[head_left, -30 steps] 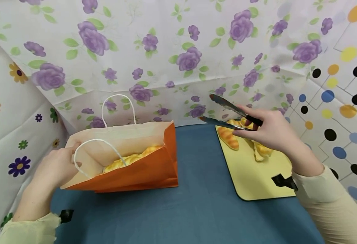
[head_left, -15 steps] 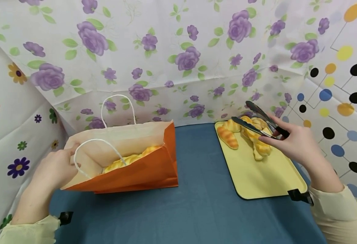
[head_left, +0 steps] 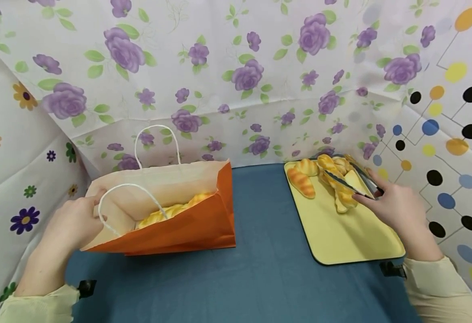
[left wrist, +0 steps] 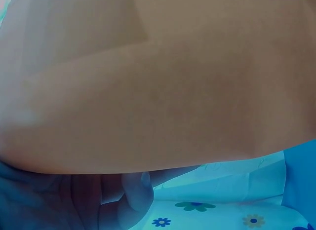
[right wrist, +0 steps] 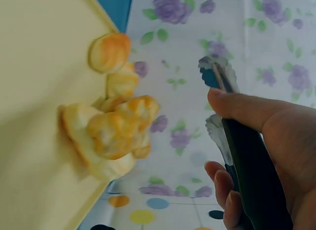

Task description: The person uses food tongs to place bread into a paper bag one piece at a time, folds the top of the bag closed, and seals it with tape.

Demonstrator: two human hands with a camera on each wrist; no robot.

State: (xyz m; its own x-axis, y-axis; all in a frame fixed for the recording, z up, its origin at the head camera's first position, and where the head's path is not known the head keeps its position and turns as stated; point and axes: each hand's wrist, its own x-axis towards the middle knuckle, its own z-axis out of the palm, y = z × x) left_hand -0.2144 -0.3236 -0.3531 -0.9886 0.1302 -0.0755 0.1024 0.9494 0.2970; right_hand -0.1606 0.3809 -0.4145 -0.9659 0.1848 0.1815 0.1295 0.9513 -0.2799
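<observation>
My left hand (head_left: pixel 76 222) grips the left edge of an orange paper bag (head_left: pixel 191 231), which lies tilted with its mouth upward. A ridged yellow bread (head_left: pixel 175 211) shows inside. In the left wrist view, curled fingers (left wrist: pixel 136 195) appear below a broad tan surface that hides the rest. At the right, my right hand (head_left: pixel 399 206) holds black-handled metal tongs (right wrist: pixel 256 175), their arms spread apart. The tips overlap a pile of toy breads (head_left: pixel 342 197) in the head view. These lie at the far end of a yellow tray (head_left: pixel 352 242), beside an orange-striped bread (head_left: pixel 301 185).
White cord handles (head_left: pixel 157 126) rise from the bag. A blue cloth (head_left: pixel 260 269) covers the table between bag and tray. Flowered sheeting (head_left: pixel 219 67) stands close behind, and a dotted sheet (head_left: pixel 453 170) borders the right side.
The right hand has moved right and then down with the tongs, from the air left of the tray's bread pile to over that pile. The left hand and bag have stayed put.
</observation>
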